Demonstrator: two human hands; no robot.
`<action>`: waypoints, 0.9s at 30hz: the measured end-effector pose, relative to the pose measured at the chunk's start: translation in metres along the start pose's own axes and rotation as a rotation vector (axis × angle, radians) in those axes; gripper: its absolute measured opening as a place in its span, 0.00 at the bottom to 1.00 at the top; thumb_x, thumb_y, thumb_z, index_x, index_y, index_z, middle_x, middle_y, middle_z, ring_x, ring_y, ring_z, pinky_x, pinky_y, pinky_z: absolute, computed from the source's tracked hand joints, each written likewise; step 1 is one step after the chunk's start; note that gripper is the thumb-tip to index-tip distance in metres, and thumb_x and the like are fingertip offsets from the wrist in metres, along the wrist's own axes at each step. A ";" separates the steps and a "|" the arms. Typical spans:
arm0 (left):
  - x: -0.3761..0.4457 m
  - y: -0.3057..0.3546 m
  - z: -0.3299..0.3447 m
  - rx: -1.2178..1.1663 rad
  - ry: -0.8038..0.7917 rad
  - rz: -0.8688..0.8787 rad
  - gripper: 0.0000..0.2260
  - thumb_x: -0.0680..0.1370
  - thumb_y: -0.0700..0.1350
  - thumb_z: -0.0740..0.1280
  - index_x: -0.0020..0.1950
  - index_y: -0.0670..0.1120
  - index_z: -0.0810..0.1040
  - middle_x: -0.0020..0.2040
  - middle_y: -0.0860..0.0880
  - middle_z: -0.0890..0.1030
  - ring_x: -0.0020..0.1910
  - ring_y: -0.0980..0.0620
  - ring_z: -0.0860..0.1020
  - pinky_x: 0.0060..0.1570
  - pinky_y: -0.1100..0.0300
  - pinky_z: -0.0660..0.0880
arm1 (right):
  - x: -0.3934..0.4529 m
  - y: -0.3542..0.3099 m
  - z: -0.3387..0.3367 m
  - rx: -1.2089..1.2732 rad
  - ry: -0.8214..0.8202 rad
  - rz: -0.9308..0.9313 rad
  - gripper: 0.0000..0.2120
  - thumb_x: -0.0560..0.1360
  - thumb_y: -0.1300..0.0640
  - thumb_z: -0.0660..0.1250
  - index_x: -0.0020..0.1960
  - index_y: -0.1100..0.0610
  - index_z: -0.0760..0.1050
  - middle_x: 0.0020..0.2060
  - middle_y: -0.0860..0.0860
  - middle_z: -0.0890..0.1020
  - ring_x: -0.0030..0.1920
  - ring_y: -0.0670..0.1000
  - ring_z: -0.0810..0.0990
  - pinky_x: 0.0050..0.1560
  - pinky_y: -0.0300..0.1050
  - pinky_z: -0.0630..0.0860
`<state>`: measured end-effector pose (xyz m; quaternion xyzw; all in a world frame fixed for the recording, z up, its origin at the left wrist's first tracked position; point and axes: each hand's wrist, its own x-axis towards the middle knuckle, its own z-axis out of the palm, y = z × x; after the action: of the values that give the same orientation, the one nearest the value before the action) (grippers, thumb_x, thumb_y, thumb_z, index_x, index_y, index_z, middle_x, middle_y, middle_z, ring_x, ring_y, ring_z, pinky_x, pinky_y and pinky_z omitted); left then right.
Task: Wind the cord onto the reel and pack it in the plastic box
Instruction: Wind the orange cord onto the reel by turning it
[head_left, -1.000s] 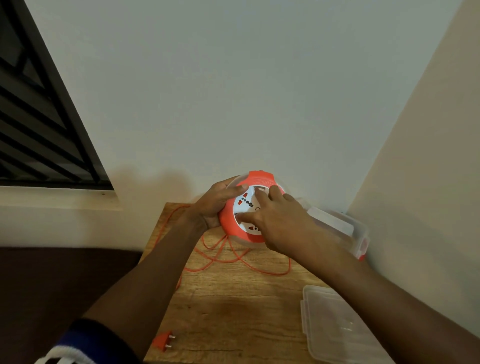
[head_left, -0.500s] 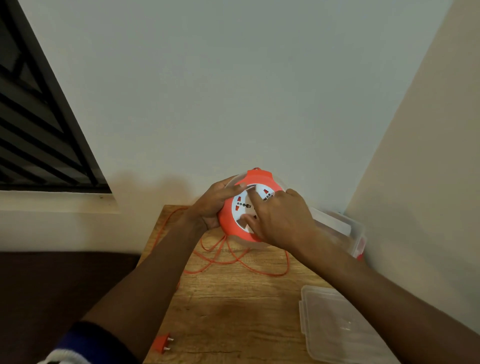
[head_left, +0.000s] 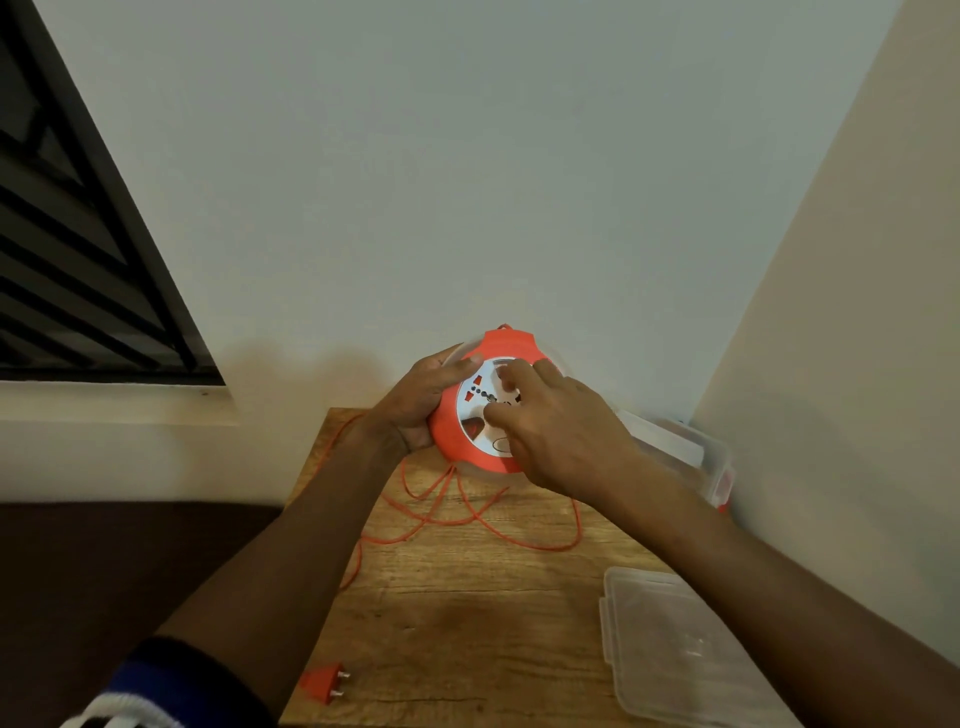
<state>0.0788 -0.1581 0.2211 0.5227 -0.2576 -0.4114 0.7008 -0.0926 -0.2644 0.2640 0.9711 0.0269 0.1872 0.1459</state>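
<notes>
No legible text, brand, number or sign is found. On the white face of the reel (head_left: 480, 410), red and dark socket markings and a faint oval outline are seen, but no lettering can be read there.

A small wooden table (head_left: 467, 613) with a pale brown grain stands pushed into a corner of the room. Loose loops of thin orange cord (head_left: 483, 514) lie across its far half, one strand trailing off the left edge. The cord's orange two-pin plug (head_left: 323, 685) rests near the front left corner. A clear plastic lid (head_left: 675, 649) lies flat at the front right, and a clear plastic box (head_left: 691, 457) with a red clip sits at the back right.
</notes>
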 end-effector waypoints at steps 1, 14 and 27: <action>0.000 0.000 0.001 0.007 0.007 -0.005 0.25 0.81 0.46 0.67 0.78 0.45 0.69 0.63 0.40 0.84 0.55 0.41 0.85 0.49 0.46 0.85 | 0.000 0.001 0.000 -0.002 -0.044 -0.019 0.20 0.69 0.57 0.72 0.60 0.45 0.76 0.59 0.59 0.75 0.51 0.60 0.75 0.39 0.50 0.75; 0.005 -0.009 0.002 0.041 -0.022 -0.032 0.25 0.82 0.43 0.66 0.80 0.45 0.67 0.73 0.38 0.76 0.62 0.40 0.82 0.56 0.45 0.82 | 0.006 -0.003 0.001 -0.156 -0.203 -0.023 0.23 0.77 0.52 0.65 0.70 0.40 0.65 0.58 0.59 0.76 0.59 0.62 0.71 0.53 0.56 0.72; 0.008 -0.009 0.004 0.042 -0.007 -0.042 0.28 0.79 0.49 0.69 0.78 0.47 0.69 0.69 0.41 0.81 0.66 0.36 0.80 0.63 0.40 0.79 | 0.003 -0.011 0.015 -0.067 -0.070 0.248 0.31 0.78 0.38 0.53 0.72 0.60 0.66 0.40 0.56 0.85 0.37 0.59 0.83 0.41 0.50 0.75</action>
<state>0.0768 -0.1676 0.2135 0.5411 -0.2574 -0.4224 0.6801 -0.0842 -0.2581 0.2482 0.9674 -0.1048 0.1706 0.1549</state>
